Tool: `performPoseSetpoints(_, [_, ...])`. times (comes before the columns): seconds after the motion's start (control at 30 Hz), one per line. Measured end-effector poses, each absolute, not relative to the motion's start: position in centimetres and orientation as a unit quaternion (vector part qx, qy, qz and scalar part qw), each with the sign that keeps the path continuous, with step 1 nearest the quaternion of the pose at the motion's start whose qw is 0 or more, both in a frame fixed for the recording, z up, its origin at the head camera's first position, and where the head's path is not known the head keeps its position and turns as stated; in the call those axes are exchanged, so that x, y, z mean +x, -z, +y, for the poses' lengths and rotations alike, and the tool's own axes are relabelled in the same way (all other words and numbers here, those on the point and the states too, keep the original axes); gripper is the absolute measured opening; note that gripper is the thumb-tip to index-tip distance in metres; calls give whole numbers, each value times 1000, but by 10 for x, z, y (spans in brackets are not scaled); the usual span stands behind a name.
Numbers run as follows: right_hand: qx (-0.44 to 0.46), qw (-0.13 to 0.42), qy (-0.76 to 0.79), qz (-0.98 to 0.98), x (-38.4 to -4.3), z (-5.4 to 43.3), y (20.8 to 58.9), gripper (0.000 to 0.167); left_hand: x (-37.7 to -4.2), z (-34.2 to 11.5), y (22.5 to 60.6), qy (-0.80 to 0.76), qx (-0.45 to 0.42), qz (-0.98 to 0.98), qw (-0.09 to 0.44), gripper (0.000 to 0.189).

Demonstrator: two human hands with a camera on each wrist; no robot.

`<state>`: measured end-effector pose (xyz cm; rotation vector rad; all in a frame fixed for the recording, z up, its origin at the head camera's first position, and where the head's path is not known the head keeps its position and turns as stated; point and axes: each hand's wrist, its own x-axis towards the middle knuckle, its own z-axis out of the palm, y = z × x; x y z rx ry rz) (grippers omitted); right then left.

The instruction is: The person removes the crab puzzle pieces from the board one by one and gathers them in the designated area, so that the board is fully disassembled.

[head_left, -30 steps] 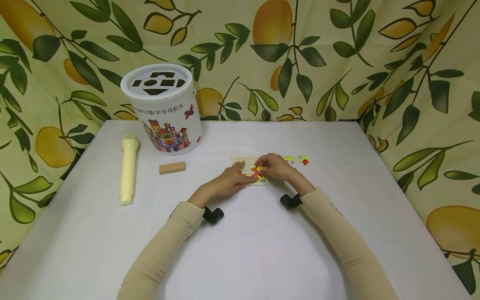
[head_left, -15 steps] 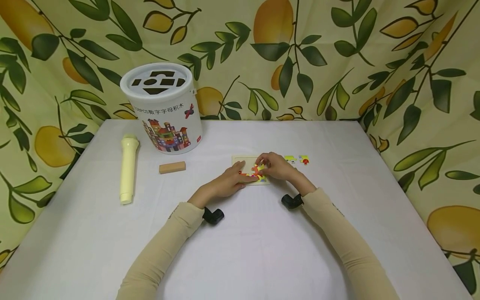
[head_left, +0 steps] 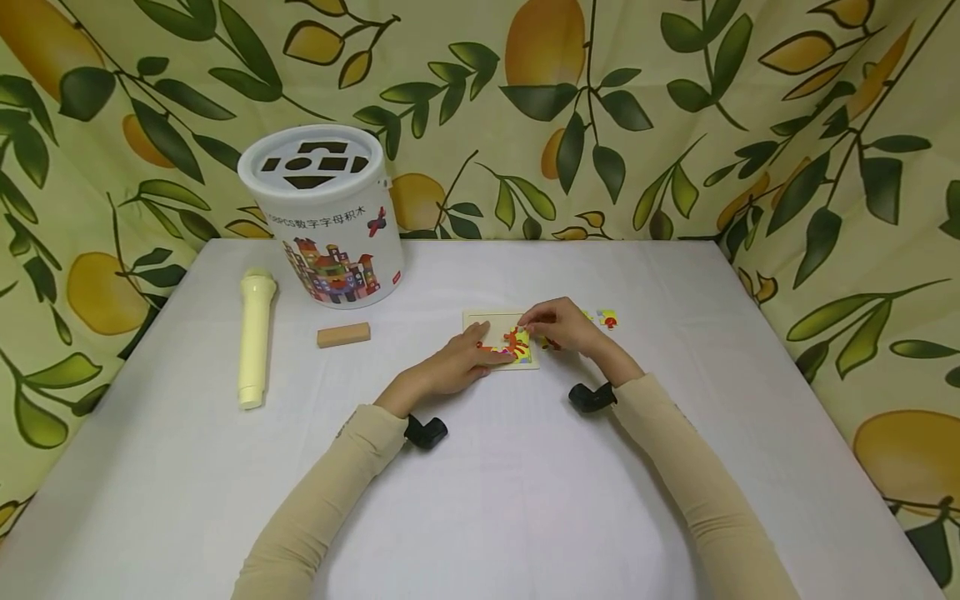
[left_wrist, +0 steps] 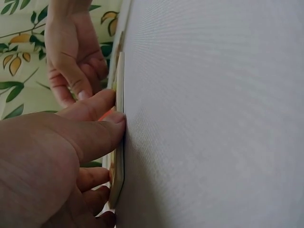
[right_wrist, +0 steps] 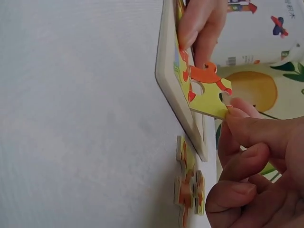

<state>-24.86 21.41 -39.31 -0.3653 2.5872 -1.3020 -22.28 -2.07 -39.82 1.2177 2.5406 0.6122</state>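
Nearest are two tan sleeves (head_left: 697, 483), each with a black gadget (head_left: 427, 432) at the wrist. Past them, the left hand (head_left: 453, 365) presses on the wooden puzzle board (right_wrist: 166, 66) with its fingers spread, and it grips no loose bit. The right hand (head_left: 566, 325) pinches one puzzle piece (right_wrist: 211, 95) by its corner, between the thumb and a finger. That piece, yellow with orange and red, is tipped up over the board, between the two hands; I can't tell if its low edge touches the fitted pieces (right_wrist: 184, 71). It looks like thin wood, so it should be very light and stiff, and it won't squash. The painted side may be a bit slick (dry fingertips would help). The skinny knobs look like the weak part and might chip, so a flat edge or a corner, as here, is the best place to hold, with a soft pinch. The board looks light too and could slide, so a hand on it is a good idea. Just beside it, on the right, a few loose pieces (right_wrist: 187, 185) lie on the white table (head_left: 480, 500). Farther off to the left, a small wood block (head_left: 343, 335) lies near a pale yellow stick (head_left: 257, 342), with a big white bucket (head_left: 330, 242) behind. Last of all hangs a fruit-and-leaf cloth (head_left: 450, 167).
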Motion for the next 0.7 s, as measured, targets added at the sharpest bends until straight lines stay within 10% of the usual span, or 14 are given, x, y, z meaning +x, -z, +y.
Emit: performPoseSetpoints(0.7, [34, 113, 417, 901, -229, 318, 382, 29, -222, -22, 399, -211, 421, 874, 122, 39])
